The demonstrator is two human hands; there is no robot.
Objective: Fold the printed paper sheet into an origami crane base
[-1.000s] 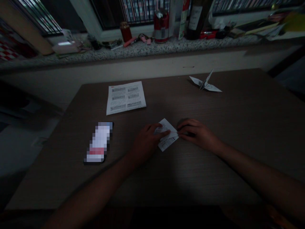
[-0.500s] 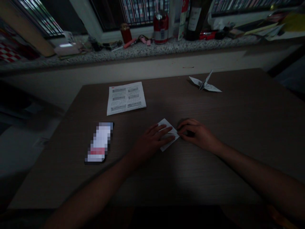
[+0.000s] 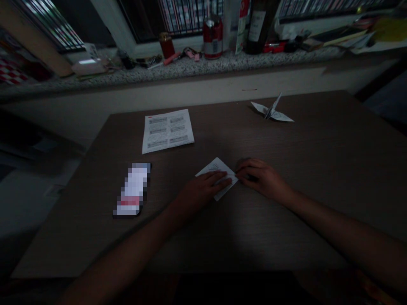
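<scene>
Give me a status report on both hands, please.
Left hand resting on white diamond-shaped folded paper. Right hand at its right corner. White paper crane farther back, apart from both hands.

the folded paper [image 3: 216, 165] was white, with small dark print showing on its upper part. it lay flat on the brown table [image 3: 203, 250], set like a diamond, one corner pointing to the far edge, one toward the near edge, one to each side. a line ran to its right corner; its middle and lower left were hidden.
</scene>
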